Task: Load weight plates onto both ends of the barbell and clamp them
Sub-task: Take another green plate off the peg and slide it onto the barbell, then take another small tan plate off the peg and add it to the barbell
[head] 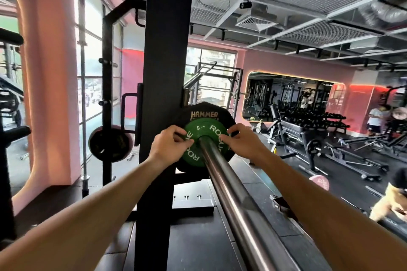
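From the head view, the barbell (231,182) runs away from the person along its steel sleeve to a large black plate (203,112) marked HAMMER, seated far down the sleeve beside the black rack upright (165,72). In front of it sits a small green plate (204,136), threaded on the sleeve and apparently touching the black one. The left hand (168,145) grips the green plate's left edge, its fingers (184,142) curled over the face; the right hand (239,141) pinches the right edge in the same way. The step in hand looks like seating this plate. To do it well, both hands should push evenly along the sleeve so the plate stays square and does not bind, until it lies flush against the black plate with no gap. No clamp is visible on the sleeve, so clamping is judged not yet done; a collar should go on tight against the green face. The barbell's other end is out of view, so whether it is loaded cannot be told
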